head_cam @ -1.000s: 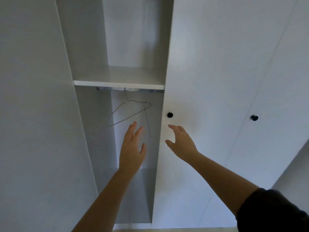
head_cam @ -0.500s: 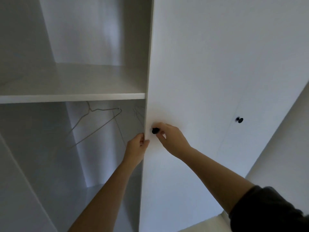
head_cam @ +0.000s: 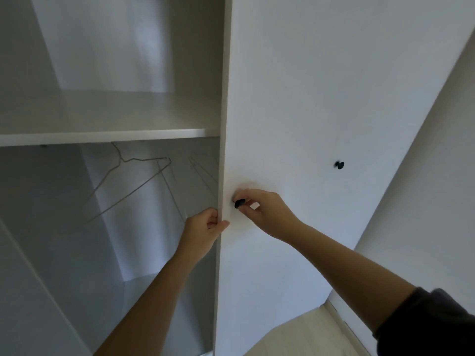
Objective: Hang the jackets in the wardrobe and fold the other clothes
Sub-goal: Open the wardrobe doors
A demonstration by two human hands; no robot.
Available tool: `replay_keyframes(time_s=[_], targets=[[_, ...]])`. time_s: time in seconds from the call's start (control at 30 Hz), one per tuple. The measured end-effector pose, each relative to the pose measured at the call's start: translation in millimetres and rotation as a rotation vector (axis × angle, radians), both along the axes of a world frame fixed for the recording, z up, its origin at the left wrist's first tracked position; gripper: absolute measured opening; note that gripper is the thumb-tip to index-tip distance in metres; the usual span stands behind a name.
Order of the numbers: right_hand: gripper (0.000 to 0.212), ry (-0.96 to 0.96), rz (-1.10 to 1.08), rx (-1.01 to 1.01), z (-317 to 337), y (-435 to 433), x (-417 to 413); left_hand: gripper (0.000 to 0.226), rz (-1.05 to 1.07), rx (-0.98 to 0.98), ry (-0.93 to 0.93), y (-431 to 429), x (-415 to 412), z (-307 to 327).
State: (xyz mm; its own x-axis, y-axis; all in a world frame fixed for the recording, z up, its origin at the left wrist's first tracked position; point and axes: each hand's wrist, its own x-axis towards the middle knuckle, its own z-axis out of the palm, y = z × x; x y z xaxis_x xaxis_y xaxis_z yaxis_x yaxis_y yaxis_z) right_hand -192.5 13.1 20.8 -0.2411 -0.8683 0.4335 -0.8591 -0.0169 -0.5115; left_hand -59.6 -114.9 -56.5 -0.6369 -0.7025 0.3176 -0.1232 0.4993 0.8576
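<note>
The white wardrobe stands open on its left side, and a white door (head_cam: 295, 111) covers the compartment to the right. My right hand (head_cam: 262, 211) pinches the door's small black knob (head_cam: 239, 203). My left hand (head_cam: 203, 229) grips the door's left edge, fingers curled behind it and thumb on the front. Inside, under a white shelf (head_cam: 102, 136), a wire hanger (head_cam: 133, 186) hangs tilted. More thin hangers (head_cam: 203, 173) show faintly beside the door edge. No jackets or other clothes are in view.
A second door to the right carries another black knob (head_cam: 339, 164). A white wall (head_cam: 431, 176) slants down at the far right. Pale wooden floor (head_cam: 303, 335) shows at the bottom. The wardrobe's left side panel (head_cam: 25, 291) rises at the lower left.
Both hands reached forward from open air. The right one took the black knob and the left one took the door's edge. The view moved closer to the wardrobe and to the right.
</note>
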Motion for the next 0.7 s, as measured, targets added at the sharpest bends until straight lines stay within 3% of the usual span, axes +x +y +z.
replay_keyframes(time_s=[0.33, 0.7], targets=[[0.013, -0.052, -0.042, 0.034, -1.3, 131.3, -1.0, 0.014, -0.186, 0.072, -0.027, 127.0, 4.6, 4.3], [0.023, -0.185, -0.333, 0.021, 2.4, 267.5, -36.5, 0.019, -0.281, 0.058, -0.049, 267.3, -66.2, 9.3]])
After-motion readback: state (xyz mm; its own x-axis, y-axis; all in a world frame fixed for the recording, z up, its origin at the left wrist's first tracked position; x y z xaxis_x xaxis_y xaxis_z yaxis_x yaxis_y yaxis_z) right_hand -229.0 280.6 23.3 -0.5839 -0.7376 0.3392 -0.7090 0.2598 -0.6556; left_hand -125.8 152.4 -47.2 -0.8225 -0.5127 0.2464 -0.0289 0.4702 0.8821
